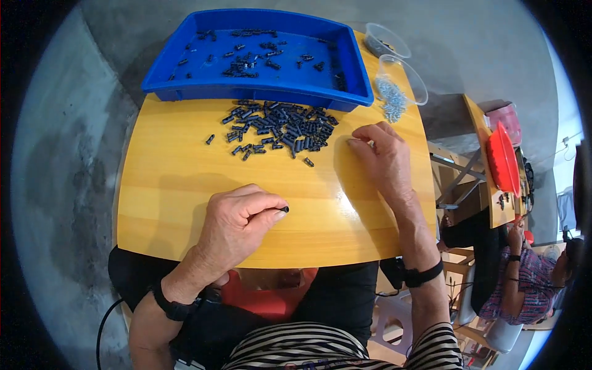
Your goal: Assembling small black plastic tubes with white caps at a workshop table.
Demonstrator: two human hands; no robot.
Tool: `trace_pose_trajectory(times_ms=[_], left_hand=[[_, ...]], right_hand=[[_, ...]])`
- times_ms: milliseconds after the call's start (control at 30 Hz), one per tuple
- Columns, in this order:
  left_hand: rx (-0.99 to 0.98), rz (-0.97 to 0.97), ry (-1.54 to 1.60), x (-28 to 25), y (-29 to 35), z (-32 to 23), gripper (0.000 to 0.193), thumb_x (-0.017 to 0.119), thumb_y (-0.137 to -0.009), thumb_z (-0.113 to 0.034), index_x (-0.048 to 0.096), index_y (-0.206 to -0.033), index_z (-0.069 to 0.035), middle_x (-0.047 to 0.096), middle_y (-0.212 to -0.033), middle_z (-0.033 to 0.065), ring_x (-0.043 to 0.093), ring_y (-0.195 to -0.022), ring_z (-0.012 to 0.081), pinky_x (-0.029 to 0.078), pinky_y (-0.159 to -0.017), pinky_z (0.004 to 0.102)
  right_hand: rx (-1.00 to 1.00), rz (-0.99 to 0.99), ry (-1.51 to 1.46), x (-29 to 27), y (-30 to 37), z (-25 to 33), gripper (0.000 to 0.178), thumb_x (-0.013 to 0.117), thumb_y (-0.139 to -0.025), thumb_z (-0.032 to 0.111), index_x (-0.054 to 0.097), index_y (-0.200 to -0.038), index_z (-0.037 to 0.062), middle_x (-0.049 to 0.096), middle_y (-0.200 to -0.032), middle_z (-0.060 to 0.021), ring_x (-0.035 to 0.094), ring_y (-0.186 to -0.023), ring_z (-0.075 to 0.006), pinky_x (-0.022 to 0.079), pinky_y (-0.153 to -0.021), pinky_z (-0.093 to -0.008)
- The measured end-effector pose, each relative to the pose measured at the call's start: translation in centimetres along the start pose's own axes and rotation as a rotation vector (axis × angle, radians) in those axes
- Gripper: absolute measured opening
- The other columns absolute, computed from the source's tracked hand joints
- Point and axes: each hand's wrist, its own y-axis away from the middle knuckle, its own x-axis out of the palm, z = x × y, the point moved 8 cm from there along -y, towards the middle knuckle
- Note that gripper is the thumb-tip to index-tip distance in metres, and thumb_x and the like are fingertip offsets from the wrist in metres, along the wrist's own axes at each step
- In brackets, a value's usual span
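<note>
My left hand (pixel 240 220) pinches a small black tubular plastic part (pixel 284 209) between thumb and forefinger, low over the near middle of the table, its round end facing right. To the right of a heap of similar black plastic parts (pixel 290 126) is my right hand (pixel 382 154), its fingers curled and thumb drawn in. Whatever lies between those fingertips, if anything, is too small or hidden to tell. Just beyond that hand, small silvery metal pieces (pixel 392 102) spill from a clear plastic tub (pixel 420 86) lying tipped on its side.
A blue tray (pixel 259 92) with scattered black parts stands at the table's far side. Another clear tub (pixel 394 46) sits at the far right corner. A red container (pixel 271 299) is below the near table edge. Rightward, a person (pixel 524 277) sits at another table with a red basin (pixel 504 159).
</note>
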Motion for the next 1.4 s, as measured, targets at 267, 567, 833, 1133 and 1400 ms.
trace_pose_trajectory(times_ms=[267, 567, 833, 1133, 1400], left_hand=[[0.035, -0.007, -0.008, -0.4, -0.1, -0.3, 0.009, 0.067, -0.074, 0.0, 0.066, -0.084, 0.0, 0.062, -0.07, 0.0089, 0.061, -0.061, 0.0165, 0.046, -0.054, 0.0267], [-0.319, 0.003, 0.412, -0.4, 0.4, 1.4, 0.011, 0.064, -0.083, -0.004, 0.067, -0.091, 0.002, 0.064, -0.074, 0.0034, 0.06, -0.067, 0.0075, 0.05, -0.062, 0.0204], [-0.255, 0.01, 0.454, -0.7, 0.6, 1.1, 0.012, 0.063, -0.083, -0.002, 0.066, -0.094, 0.002, 0.065, -0.075, 0.0048, 0.06, -0.067, 0.0077, 0.05, -0.062, 0.0213], [-0.188, -0.008, 0.378, -1.2, 0.6, 0.9, 0.011, 0.062, -0.083, 0.0, 0.067, -0.092, 0.004, 0.064, -0.075, 0.004, 0.06, -0.068, 0.0081, 0.049, -0.062, 0.0217], [-0.16, 0.003, 0.287, -1.2, 0.6, 0.9, 0.01, 0.063, -0.081, 0.001, 0.066, -0.09, 0.004, 0.064, -0.074, 0.005, 0.06, -0.067, 0.0092, 0.049, -0.06, 0.0227]], right_hand=[[-0.099, -0.04, 0.068, 1.8, 0.6, 1.2, 0.007, 0.061, -0.08, 0.012, 0.059, -0.079, 0.0052, 0.062, -0.079, -0.0124, 0.059, -0.065, -0.0297, 0.047, -0.058, -0.0378], [0.438, 0.408, -1.155, 3.9, 4.9, 5.4, 0.012, 0.058, -0.089, 0.016, 0.062, -0.088, 0.0055, 0.06, -0.073, 0.0019, 0.05, -0.058, -0.0044, 0.038, -0.051, -0.0173], [0.497, 0.452, -1.221, 5.6, 6.3, 7.3, 0.015, 0.059, -0.089, 0.014, 0.067, -0.094, 0.0028, 0.061, -0.076, 0.0004, 0.05, -0.061, -0.0053, 0.039, -0.053, -0.0188], [0.285, 0.389, -0.957, 4.7, 5.3, 9.0, 0.036, 0.06, -0.086, 0.005, 0.052, -0.122, 0.0028, 0.057, -0.077, 0.0009, 0.049, -0.065, -0.0043, 0.039, -0.058, -0.0186], [0.172, 0.377, -0.769, 4.6, 5.0, 9.9, 0.041, 0.06, -0.081, -0.003, 0.052, -0.121, 0.0028, 0.056, -0.073, 0.0012, 0.05, -0.067, -0.0041, 0.04, -0.062, -0.0183]])
